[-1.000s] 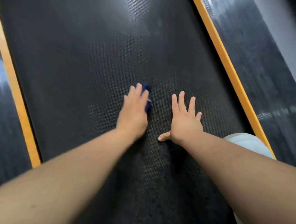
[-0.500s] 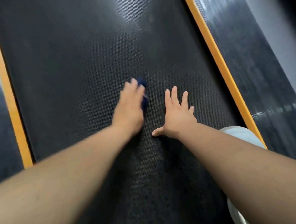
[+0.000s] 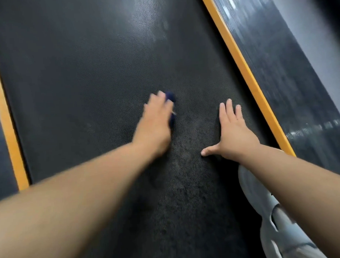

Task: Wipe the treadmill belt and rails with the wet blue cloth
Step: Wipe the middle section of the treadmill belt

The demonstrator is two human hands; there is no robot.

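While the left grip [image 3: 155,121], a bare hand blurred by motion, lies on top of the cloth [image 3: 170,97] at the middle of the frame, only two dark blue bits of that one cloth show: one past the fingertips, one along the hand's right edge. The rest is hidden under the palm. Whether the fingers curl round the cloth or press it flat, I cannot tell.

The right grip [image 3: 234,134], the second hand, is released. It lies flat on the belt [image 3: 86,74] to the right of centre, fingers straight and thumb spread left, apart from the cloth.

There is one black textured belt. Two orange strips border it, one at the left edge [image 3: 7,125] and one running up the right [image 3: 240,68]. One pale grey object [image 3: 264,206] sits at lower right, partly under the right forearm.
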